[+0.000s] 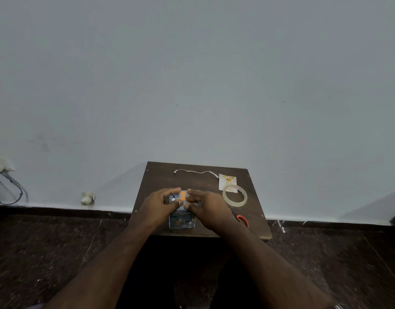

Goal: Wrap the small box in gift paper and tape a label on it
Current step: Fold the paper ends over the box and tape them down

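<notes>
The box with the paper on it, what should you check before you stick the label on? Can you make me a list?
1. Both hands on the box: ok. The left hand and right hand grip the wrapped box.
2. Paper closed all round: cannot tell, the hands hide the top.
3. Tape roll within reach: ok, it lies on the table right of the hands.
4. Label ready: ok, it lies behind the tape roll, partly under it.
5. Scissors handy: ok, a red handle shows beside the right wrist.
6. Piece of tape already cut: cannot tell.
</notes>
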A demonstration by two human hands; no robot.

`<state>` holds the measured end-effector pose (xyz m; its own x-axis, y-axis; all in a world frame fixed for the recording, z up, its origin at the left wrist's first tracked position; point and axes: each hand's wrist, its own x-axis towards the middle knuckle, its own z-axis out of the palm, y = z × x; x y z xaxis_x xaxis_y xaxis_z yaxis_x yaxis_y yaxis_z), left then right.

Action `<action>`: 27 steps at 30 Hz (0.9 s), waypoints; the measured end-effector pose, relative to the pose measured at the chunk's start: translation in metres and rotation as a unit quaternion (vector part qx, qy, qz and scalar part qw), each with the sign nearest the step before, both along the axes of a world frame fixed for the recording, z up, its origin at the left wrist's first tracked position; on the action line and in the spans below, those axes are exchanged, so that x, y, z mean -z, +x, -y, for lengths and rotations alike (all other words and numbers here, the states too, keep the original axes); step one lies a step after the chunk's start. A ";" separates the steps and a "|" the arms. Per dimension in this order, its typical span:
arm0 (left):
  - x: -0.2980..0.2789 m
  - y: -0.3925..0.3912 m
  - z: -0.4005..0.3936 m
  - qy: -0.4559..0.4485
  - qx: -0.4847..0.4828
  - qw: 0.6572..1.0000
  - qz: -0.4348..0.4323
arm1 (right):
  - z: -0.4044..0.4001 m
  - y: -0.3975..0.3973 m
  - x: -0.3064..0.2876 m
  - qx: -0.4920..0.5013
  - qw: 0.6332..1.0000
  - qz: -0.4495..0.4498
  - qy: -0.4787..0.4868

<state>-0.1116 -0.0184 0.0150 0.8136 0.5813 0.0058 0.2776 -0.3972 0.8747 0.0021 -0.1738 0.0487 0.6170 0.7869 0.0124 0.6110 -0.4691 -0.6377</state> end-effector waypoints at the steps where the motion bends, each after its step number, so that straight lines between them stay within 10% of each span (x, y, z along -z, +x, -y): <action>1: 0.000 -0.001 0.002 -0.001 -0.007 1.000 0.003 | 0.000 0.000 0.000 0.003 1.000 -0.005 0.001; 27: 0.000 0.059 -0.017 -0.030 -0.042 0.999 0.015 | -0.038 0.050 0.011 0.048 0.997 -0.036 0.042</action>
<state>-0.0525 -0.0016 0.0151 0.7623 0.6472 -0.0072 0.2803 -0.3201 0.9050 0.0519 -0.1353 0.0377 0.6909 0.7224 0.0286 0.5167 -0.4656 -0.7185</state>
